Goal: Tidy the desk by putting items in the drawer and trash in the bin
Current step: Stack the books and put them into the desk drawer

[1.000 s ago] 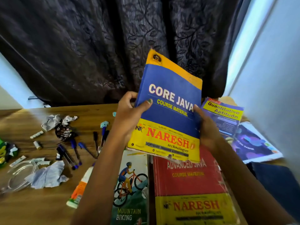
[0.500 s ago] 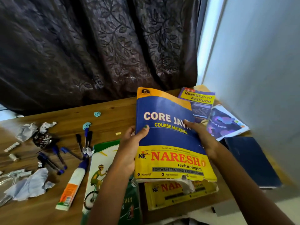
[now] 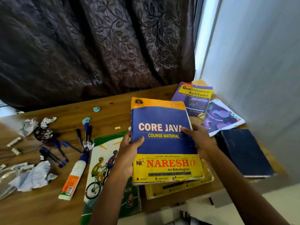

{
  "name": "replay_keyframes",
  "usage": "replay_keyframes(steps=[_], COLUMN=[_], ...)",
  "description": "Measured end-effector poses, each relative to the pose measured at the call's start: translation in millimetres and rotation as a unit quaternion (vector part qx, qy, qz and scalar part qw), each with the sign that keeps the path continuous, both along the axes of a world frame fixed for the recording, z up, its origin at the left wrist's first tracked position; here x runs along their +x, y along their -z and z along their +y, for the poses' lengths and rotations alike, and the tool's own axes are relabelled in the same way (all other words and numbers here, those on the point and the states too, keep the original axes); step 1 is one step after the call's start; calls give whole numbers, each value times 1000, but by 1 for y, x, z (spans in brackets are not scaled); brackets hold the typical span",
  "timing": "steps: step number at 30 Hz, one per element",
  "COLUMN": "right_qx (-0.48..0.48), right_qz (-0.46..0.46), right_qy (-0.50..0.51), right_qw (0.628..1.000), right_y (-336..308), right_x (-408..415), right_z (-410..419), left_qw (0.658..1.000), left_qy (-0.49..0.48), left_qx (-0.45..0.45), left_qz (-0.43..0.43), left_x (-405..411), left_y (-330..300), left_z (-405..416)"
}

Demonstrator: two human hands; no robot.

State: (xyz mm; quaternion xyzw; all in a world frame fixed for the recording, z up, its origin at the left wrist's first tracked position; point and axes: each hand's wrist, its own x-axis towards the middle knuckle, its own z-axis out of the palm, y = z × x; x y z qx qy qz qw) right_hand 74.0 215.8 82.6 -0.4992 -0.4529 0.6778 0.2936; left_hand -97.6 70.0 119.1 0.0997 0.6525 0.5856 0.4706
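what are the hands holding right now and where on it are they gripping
Both hold the Core Java book: the left hand grips its left edge, thumb on the cover; the right hand grips its right edge.

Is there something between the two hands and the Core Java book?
No. The left hand and the right hand already grip the Core Java book by its side edges; nothing sits between them.

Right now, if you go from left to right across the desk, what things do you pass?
Crumpled white paper → white glue bottle with orange label → cycling picture book → left hand → blue-and-yellow Core Java book → right hand → dark blue hardcover notebook.
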Motion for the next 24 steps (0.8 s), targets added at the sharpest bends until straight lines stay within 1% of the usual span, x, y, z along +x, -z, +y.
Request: replay_keyframes(steps=[2, 4, 7, 9, 10, 13, 16, 17, 19, 21, 24], right_qx=[85, 150, 162, 177, 197, 227, 247, 244, 242, 244, 197], right_qz=[-44, -91, -199, -281, -301, -318, -379, -391, -355, -309, -251], right_qy=[7, 2, -58, -88, -88, -87, -110, -110, -81, -18, 58], right_qw=[995, 984, 965, 939, 929, 916, 885, 881, 900, 919, 946], right_y=[-6, -6, 4, 14, 18, 19, 18, 16, 10, 8, 2], right_x=[1, 1, 6, 11, 12, 11, 12, 13, 16, 19, 22], right_z=[4, 6, 7, 3, 2, 2, 7, 10, 15, 26, 41], left_qw=[1000, 998, 996, 996, 993, 978, 962, 960, 958, 952, 933], left_qy=[8, 25, 37, 9, -11, -54, -62, -58, -35, -7, 27], left_qx=[-27, -53, -79, -76, -80, -118, -134, -127, -113, -102, -79], left_qz=[5, 10, 13, 53, 85, 166, 229, 244, 260, 290, 350], left_x=[4, 7, 19, 31, 39, 54, 58, 59, 60, 61, 59], left_y=[15, 31, 48, 57, 59, 62, 61, 58, 53, 51, 49], left_z=[2, 5, 9, 14, 15, 21, 26, 29, 38, 52, 81])
